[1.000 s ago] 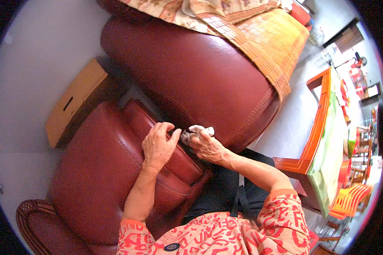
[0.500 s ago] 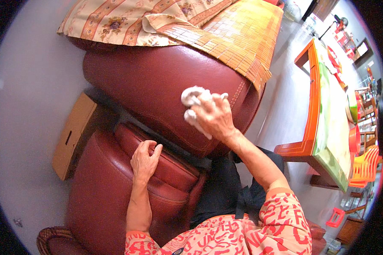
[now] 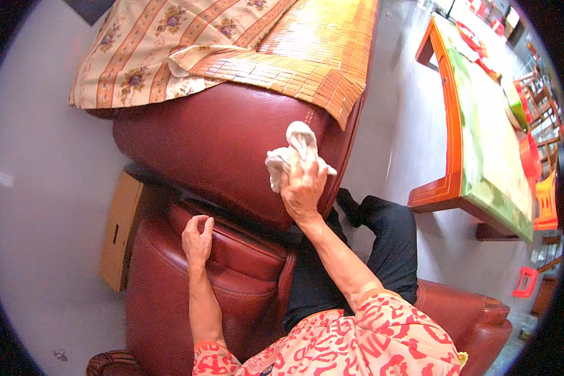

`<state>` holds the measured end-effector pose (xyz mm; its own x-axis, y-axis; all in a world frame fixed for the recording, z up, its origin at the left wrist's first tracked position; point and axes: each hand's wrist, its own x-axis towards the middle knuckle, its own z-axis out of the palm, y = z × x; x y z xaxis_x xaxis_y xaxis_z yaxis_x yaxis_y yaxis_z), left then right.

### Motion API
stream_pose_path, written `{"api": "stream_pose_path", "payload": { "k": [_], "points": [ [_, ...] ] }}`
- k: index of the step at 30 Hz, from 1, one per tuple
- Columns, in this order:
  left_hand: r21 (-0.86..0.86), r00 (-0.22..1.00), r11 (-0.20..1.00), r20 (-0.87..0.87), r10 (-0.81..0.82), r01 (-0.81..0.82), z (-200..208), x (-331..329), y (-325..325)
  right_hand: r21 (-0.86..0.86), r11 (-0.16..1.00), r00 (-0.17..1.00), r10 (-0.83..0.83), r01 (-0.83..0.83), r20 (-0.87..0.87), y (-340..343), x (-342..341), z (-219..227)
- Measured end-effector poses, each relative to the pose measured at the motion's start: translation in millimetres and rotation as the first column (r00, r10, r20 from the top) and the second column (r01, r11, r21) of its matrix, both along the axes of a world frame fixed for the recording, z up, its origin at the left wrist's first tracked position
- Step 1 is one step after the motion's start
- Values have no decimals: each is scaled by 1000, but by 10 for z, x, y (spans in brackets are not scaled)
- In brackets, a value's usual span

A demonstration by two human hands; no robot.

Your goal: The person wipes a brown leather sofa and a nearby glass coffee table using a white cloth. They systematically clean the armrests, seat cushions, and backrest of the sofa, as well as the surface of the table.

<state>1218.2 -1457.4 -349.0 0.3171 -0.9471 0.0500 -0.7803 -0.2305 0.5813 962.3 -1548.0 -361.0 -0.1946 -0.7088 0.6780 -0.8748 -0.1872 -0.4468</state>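
Observation:
My right hand is closed on a crumpled white cloth, pressed against the dark red leather sofa arm near its stitched right end. Folds of the cloth stick out past my fingertips on both sides. Lower and to the left, my left hand hangs over the padded red seat beside the sofa, its fingers loosely curled together with nothing visible in them. Whether it touches the leather I cannot tell.
A flowered striped cover and a tile-like tan mat drape over the sofa. A cardboard box stands on the floor at left. On the right is an orange-framed table with a green top; a red stool stands beyond.
My right hand and the cloth have shifted left and slightly down in the picture. The left hand's fingers have drawn closer together. My view has also shifted, moving the sofa and table.

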Motion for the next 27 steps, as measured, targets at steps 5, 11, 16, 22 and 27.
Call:
{"api": "stream_pose_path", "payload": {
  "k": [5, 11, 16, 22, 27],
  "points": [
    [-98, 994, 995, -101, -35, 26, 37, -255, 13, 81, 991, 993, -101, 106, -67, 248, -540, -598],
    [-264, 970, 937, 143, -198, 231, 161, -910, -410, 178, 982, 987, -33, 61, -158, -331, -923, -483],
    [-308, 964, 930, 234, -130, 200, -19, -1550, -987, 313, 940, 989, -110, 135, -97, -730, -1098, -325],
    [-363, 909, 931, 402, 112, 46, -353, -1933, -1185, 323, 946, 999, -31, 26, 10, -318, -873, -478],
    [-432, 909, 901, 390, 147, 39, -310, -1933, -1159, 273, 961, 982, 81, -33, -168, 469, -494, -912]
  ]
}}
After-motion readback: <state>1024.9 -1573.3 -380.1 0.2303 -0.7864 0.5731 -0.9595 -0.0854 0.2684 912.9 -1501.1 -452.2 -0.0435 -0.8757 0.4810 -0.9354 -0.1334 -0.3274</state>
